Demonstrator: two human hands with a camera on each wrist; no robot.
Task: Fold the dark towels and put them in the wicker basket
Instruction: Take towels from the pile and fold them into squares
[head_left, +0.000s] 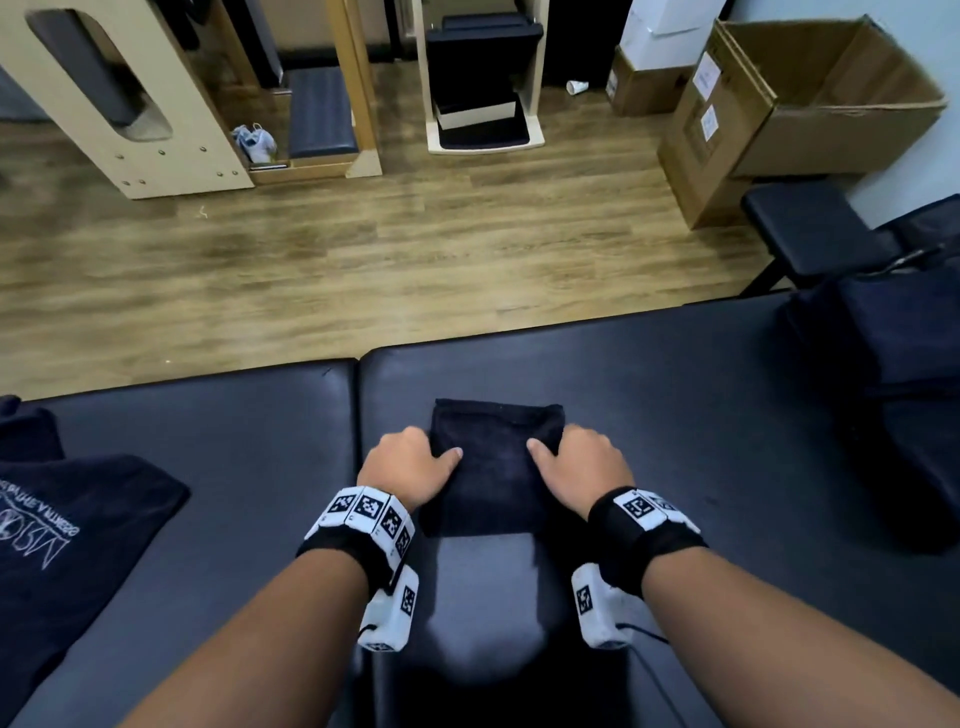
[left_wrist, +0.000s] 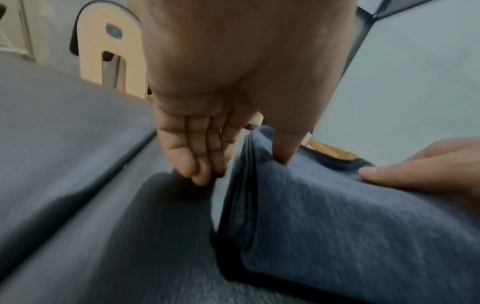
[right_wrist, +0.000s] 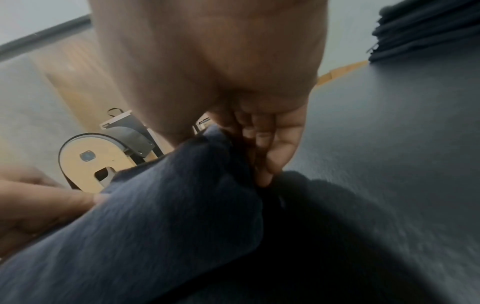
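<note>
A folded dark towel (head_left: 496, 467) lies flat on the black padded table (head_left: 675, 395), in front of me at the middle. My left hand (head_left: 410, 462) is at its left edge: the thumb presses on top of the towel (left_wrist: 337, 216), while the straight fingers (left_wrist: 197, 164) point down onto the table just beside the edge. My right hand (head_left: 576, 462) is at the right edge, thumb on top and fingers (right_wrist: 270, 160) tucked in against the towel's (right_wrist: 155, 216) side, pinching it. No wicker basket is in view.
A dark cloth with white print (head_left: 78, 545) lies at the table's left end. A pile of dark cloths (head_left: 883, 389) sits at the right end. A seam (head_left: 358, 415) splits the table pads. Beyond the far edge are wooden floor, wooden frames (head_left: 130, 104) and cardboard boxes (head_left: 831, 104).
</note>
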